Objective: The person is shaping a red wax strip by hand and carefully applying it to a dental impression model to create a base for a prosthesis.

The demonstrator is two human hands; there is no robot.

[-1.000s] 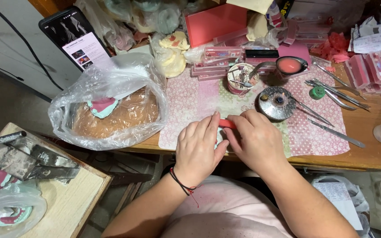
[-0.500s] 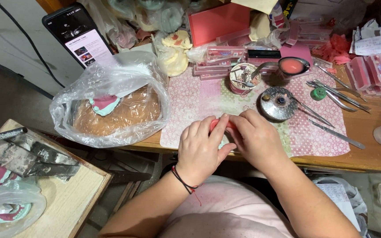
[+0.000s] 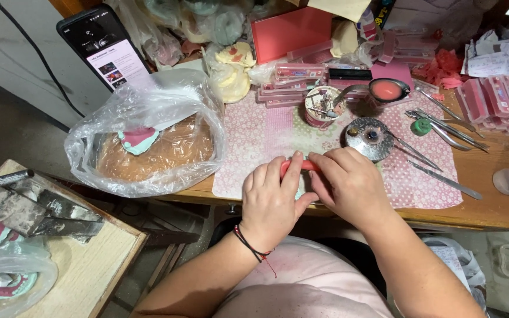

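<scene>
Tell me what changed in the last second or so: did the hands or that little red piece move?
Barely. Both hands stay closed around the red piece at the desk edge; the left hand has slid a little rightward against the right hand, so less of the piece shows. Nothing was let go. The plastic bag, phone and metal tools lie as before.

My left hand (image 3: 272,200) and right hand (image 3: 349,185) pinch a red piece (image 3: 303,165) between them over the pink mat (image 3: 266,132). Metal dish (image 3: 367,138) just beyond; plastic bag (image 3: 148,135) lies left.
</scene>
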